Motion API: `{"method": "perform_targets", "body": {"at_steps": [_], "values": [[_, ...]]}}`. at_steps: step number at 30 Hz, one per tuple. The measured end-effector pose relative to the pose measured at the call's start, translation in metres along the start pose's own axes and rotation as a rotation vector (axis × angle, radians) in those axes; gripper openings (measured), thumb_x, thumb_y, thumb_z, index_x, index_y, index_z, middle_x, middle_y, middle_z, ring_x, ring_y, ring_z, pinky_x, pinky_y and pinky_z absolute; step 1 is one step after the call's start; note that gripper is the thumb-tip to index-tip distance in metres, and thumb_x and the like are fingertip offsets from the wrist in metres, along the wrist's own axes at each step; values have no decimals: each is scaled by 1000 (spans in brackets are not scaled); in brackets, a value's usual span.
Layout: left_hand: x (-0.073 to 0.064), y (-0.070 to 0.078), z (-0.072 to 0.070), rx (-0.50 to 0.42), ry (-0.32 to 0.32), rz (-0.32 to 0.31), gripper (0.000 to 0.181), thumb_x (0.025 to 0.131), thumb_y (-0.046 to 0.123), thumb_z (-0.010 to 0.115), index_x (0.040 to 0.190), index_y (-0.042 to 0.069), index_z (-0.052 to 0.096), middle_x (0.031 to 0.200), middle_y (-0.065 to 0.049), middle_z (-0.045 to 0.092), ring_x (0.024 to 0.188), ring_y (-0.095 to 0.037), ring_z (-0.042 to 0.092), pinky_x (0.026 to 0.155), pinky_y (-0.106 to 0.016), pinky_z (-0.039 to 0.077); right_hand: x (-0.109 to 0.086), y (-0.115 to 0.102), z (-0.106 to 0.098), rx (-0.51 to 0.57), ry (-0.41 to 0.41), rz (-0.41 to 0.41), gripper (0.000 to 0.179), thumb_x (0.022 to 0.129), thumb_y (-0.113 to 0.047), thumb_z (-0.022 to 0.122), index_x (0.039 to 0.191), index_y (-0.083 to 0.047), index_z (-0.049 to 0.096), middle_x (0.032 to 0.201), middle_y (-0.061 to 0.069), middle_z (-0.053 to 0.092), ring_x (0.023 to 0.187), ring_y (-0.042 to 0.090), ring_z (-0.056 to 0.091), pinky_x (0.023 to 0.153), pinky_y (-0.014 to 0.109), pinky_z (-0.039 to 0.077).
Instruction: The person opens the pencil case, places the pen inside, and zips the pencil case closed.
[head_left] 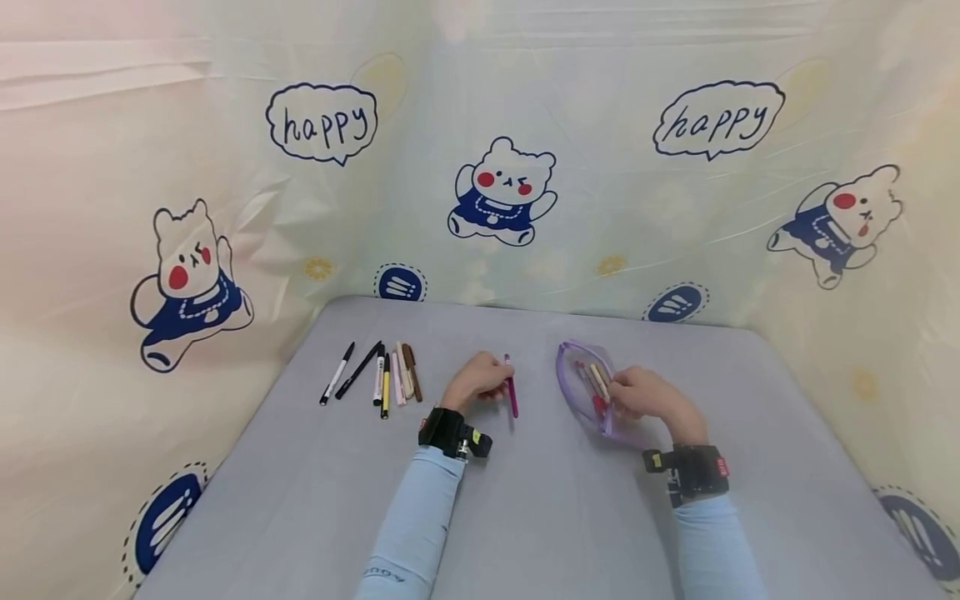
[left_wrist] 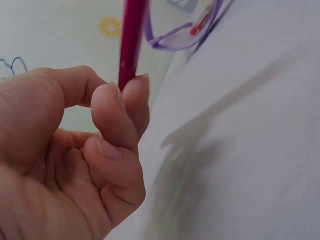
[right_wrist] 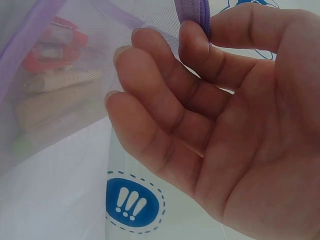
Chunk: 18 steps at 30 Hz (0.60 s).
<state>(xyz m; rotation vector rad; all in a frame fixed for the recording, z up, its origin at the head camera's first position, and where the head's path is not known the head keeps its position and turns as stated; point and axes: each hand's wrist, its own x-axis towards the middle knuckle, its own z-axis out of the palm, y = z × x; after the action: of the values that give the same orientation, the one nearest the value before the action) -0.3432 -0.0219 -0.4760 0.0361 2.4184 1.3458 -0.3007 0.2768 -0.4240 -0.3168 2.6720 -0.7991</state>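
Light-blue sleeves (head_left: 416, 521) lead to the left hand (head_left: 478, 380), pinching a magenta pen (head_left: 512, 398) left of the purple mesh pouch (head_left: 607, 425), and the right hand (head_left: 651, 395), pinching its rim (right_wrist: 192, 12), other fingers (right_wrist: 147, 87) loosely bent. I'd call this loading; next, the pen needs steering inside.

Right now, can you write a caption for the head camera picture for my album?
The left hand pinches a magenta pen; the right hand holds a purple pouch with pens inside.
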Motion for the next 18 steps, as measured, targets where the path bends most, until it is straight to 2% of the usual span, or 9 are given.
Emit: {"method": "perform_targets", "body": {"at_steps": [12, 18], "values": [[10, 16, 25, -74, -25, 42, 29, 93, 24, 57, 73, 6, 69, 59, -1, 63, 47, -10, 53, 46, -24, 40, 1, -3, -1, -3, 8, -20, 26, 94, -17, 46, 86, -1, 64, 73, 14, 65, 61, 19, 57, 57, 30, 46], [9, 24, 39, -79, -48, 73, 26, 92, 21, 57, 75, 5, 69, 60, -2, 64, 47, -11, 54, 45, -23, 41, -1, -2, 0, 7, -3, -17, 24, 94, -17, 46, 87, -3, 65, 71, 12, 63, 60, 18, 54, 56, 30, 44]]}}
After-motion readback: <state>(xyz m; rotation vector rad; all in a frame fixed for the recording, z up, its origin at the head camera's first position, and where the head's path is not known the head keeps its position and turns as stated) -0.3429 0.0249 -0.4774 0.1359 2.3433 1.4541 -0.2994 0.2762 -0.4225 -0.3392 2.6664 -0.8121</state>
